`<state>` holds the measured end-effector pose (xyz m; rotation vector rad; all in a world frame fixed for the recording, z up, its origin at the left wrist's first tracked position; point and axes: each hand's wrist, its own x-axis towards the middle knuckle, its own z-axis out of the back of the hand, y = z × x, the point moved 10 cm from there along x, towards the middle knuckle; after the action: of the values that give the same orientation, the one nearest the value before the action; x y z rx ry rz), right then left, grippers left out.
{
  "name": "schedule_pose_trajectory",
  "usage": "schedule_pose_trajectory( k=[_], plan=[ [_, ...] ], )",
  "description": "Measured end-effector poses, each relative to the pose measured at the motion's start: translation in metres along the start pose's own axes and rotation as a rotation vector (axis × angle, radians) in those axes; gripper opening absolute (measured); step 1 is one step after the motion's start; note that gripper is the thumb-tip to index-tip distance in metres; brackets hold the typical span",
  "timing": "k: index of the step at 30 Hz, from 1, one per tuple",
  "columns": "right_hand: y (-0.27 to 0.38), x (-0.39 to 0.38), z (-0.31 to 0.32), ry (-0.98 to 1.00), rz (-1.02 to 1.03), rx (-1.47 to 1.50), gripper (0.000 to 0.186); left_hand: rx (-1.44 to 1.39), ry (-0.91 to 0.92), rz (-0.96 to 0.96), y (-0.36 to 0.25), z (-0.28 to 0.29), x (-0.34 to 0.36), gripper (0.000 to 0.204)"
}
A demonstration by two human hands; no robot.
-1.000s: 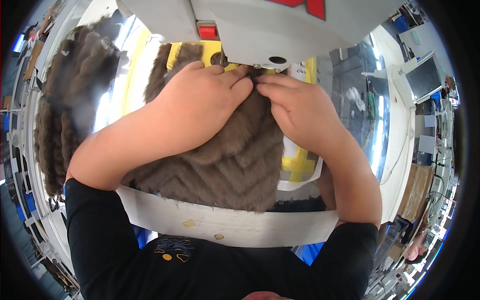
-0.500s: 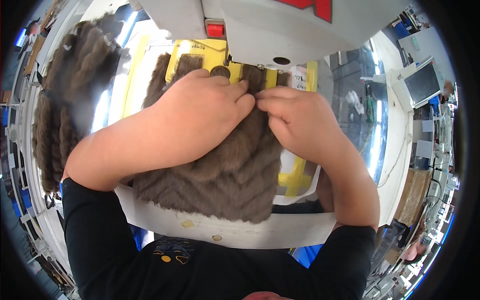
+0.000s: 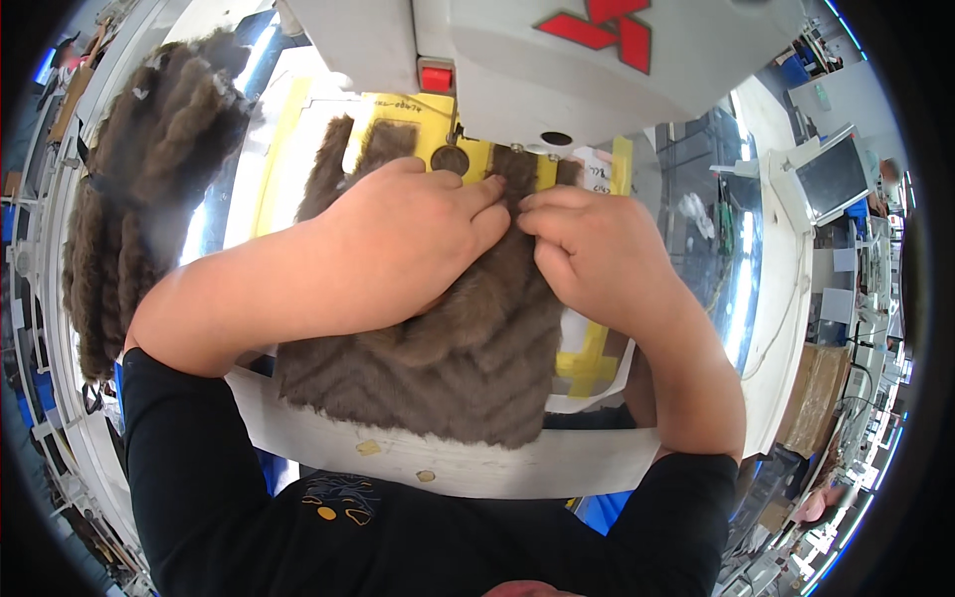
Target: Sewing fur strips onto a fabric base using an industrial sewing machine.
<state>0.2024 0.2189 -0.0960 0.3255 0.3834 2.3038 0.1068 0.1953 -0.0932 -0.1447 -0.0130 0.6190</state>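
Observation:
A brown fur piece [image 3: 468, 393] with wavy ridges lies in front of me, its far strips running onto a yellow template [image 3: 403, 107] with cut-out slots. My left hand [image 3: 403, 244] rests on the fur, its fingers curled together and pressing a strip. Just to its right, my right hand [image 3: 602, 244] pinches the edge of the same strip between thumb and fingers. The two sets of fingertips are close together, only a little apart. Above them hangs a white sewing machine head [image 3: 587, 85]; what lies under my fingers is hidden.
At the far left is a heap of brown fur [image 3: 164, 149]. A red switch [image 3: 436, 80] sits on the machine. To the right stand a screen [image 3: 834, 177] and a cardboard box [image 3: 816, 403]. The pale table edge [image 3: 517, 473] curves close to my body.
The view has shifted slightly, so the machine and template appear a little lower and more of the machine shows. Both hands keep nearly the same place and hold on the fur.

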Motion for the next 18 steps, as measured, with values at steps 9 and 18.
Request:
schedule_pose_trajectory(
  k=[9, 18],
  plan=[
    [0.000, -0.002, -0.004, -0.100, 0.041, 0.016, 0.021, 0.110, -0.003, -0.009, 0.002, -0.001, -0.005, 0.056],
    [0.006, -0.010, 0.002, -0.270, 0.079, 0.021, 0.037, 0.131, 0.020, 0.004, -0.021, 0.002, -0.019, 0.018]
  ],
)
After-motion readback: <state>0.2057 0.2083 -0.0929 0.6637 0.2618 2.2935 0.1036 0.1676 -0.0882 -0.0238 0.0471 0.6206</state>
